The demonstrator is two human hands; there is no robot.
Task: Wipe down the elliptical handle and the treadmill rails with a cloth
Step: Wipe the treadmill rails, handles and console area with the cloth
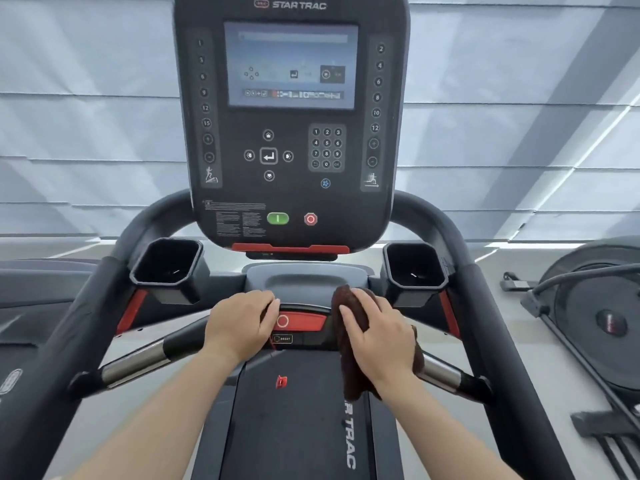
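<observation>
I stand on a black Star Trac treadmill. Its front handlebar (138,362) runs across below the console, with silver grip sections at each end. A dark brown cloth (349,358) is draped over the bar's right half. My right hand (381,336) presses down on the cloth and grips it around the bar. My left hand (239,323) is closed over the bar left of the red stop panel (304,322). The long black side rails (86,323) slope down on both sides.
The console (291,133) with screen, keypad and green and red buttons rises ahead. Two black cup holders (166,261) flank it. The belt deck (301,427) lies below. Another machine with a round flywheel housing (599,317) stands at the right.
</observation>
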